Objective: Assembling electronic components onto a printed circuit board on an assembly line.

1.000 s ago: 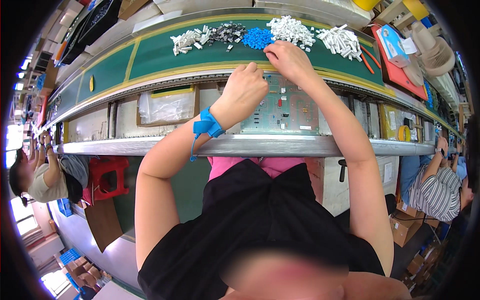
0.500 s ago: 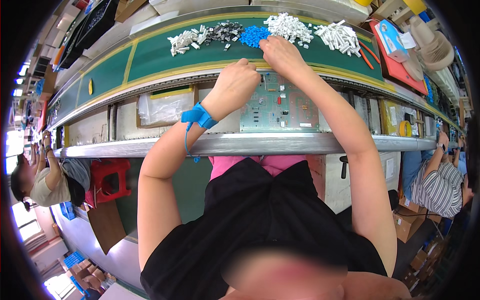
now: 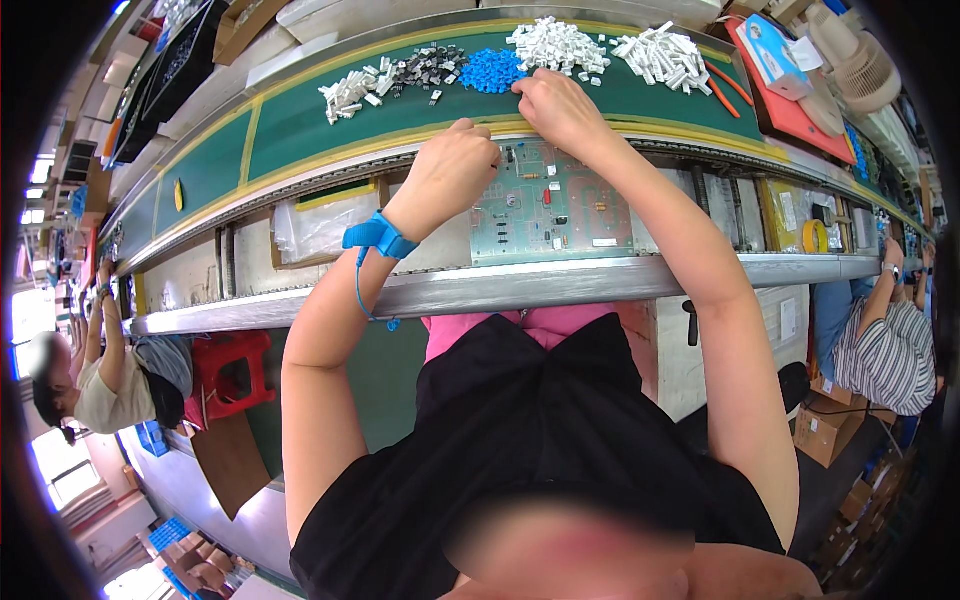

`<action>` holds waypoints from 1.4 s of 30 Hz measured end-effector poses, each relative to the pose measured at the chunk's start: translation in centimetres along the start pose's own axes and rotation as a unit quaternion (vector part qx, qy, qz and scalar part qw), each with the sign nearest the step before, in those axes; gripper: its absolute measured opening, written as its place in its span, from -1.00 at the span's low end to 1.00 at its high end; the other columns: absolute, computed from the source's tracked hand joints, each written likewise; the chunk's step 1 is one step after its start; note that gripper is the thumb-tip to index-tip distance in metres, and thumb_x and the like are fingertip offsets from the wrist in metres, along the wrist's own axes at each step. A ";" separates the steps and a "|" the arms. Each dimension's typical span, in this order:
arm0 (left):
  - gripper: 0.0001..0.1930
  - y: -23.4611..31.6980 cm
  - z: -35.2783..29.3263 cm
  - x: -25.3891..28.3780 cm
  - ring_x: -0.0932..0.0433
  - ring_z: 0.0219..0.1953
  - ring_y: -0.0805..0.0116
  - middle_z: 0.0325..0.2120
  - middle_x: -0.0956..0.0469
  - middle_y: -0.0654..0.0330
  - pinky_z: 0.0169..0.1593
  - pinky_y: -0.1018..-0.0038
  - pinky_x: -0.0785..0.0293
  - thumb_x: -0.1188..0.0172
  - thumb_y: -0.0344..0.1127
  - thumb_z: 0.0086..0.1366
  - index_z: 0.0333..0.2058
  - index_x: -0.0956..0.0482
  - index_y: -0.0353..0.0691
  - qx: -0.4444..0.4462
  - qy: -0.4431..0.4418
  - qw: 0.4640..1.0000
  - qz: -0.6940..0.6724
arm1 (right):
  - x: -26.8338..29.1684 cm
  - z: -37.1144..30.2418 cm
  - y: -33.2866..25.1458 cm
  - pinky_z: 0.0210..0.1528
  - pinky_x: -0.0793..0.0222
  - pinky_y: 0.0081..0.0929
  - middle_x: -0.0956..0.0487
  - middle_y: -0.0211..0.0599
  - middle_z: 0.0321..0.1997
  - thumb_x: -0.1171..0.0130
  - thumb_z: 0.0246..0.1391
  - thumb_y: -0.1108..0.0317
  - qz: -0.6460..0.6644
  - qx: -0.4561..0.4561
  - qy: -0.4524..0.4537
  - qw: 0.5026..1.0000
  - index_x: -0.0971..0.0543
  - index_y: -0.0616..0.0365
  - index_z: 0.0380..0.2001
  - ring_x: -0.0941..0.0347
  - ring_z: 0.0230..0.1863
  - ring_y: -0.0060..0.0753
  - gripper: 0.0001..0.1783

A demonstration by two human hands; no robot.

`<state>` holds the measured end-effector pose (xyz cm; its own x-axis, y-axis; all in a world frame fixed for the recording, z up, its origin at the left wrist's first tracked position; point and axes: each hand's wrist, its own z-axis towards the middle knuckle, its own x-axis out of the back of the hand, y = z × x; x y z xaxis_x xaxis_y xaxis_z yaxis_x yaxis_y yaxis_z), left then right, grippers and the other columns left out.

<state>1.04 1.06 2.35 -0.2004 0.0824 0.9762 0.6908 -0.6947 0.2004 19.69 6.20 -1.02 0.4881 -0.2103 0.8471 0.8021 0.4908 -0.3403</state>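
Observation:
A green circuit board (image 3: pixel 560 215) with several small components on it lies on the rails in front of me. My left hand (image 3: pixel 448 170), wearing a blue wrist strap (image 3: pixel 380 238), is closed over the board's far left corner. What its curled fingers hold, if anything, is hidden. My right hand (image 3: pixel 560 108) reaches past the board to the near right side of a pile of blue components (image 3: pixel 490 72). Thumb and fingers there are pinched together, and anything between them is too small to make out.
Beside the blue pile on the green belt (image 3: pixel 300 130) lie black parts (image 3: pixel 430 66), white connectors (image 3: pixel 555 45), and long white pieces (image 3: pixel 660 58). Orange-handled pliers (image 3: pixel 728 90) rest at the right. A metal rail (image 3: pixel 450 287) runs before me; other people sit at both sides.
The whole view has shifted and turned slightly. My right hand has drawn a little to the right of the blue pile, and my left hand has moved slightly left over the board.

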 end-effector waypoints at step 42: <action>-0.87 -4.6 5.5 -1.4 -0.55 -0.46 0.02 -0.55 -0.57 0.05 -0.31 0.26 -0.48 -0.15 -0.34 0.07 -0.44 -0.58 -0.26 0.130 0.236 0.937 -0.223 | 4.1 -6.6 -7.6 -0.29 -0.38 -0.28 -0.55 -0.13 -0.48 -0.08 -0.11 0.52 0.177 -0.144 -0.285 0.931 -0.41 0.25 -0.40 -0.52 -0.38 -0.15 -0.86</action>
<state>1.97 8.05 0.55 -0.7525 -0.0440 0.6572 0.5979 -0.4642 0.6535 17.81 -3.95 2.36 0.5433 0.4455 0.7116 0.7247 0.1789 -0.6654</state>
